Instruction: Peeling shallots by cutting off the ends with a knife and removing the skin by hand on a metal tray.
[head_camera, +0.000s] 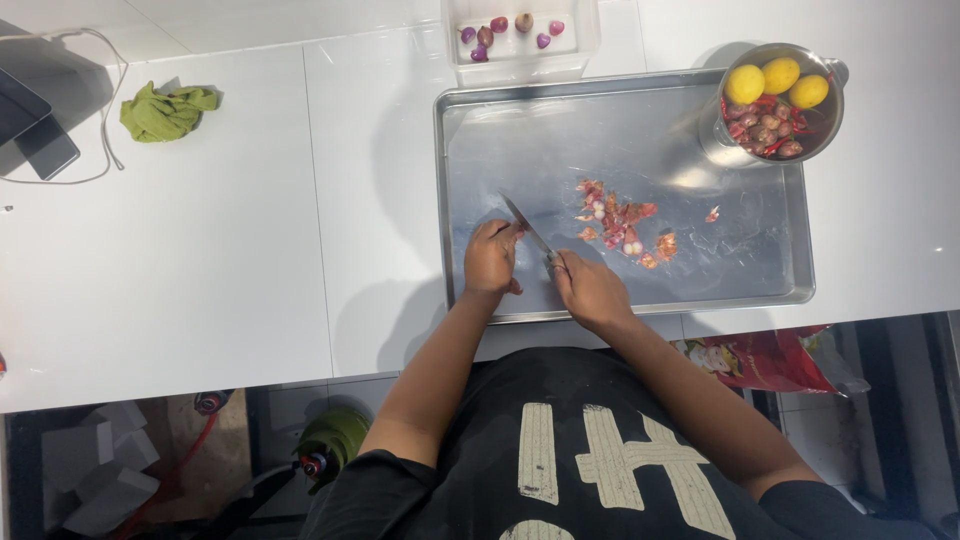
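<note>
In the lower middle of the frame, over the near edge of a steel tray (470, 140), both hands work close together. The left hand (491, 258) is curled around something small and reddish at its fingertips, too hidden to name for sure. The right hand (590, 290) grips the handle of a knife (525, 228), whose blade slants up and left to end just above the left hand's fingers. Right of the blade, near the tray's centre, lies a scatter of pink shallot peelings (620, 225). At the tray's upper right corner stands a metal pot (780, 100) with three lemons on red shallots and chillies. Above the tray, a clear tub (520, 40) holds a few peeled shallots. A green cloth (165, 110) lies at upper left.
</note>
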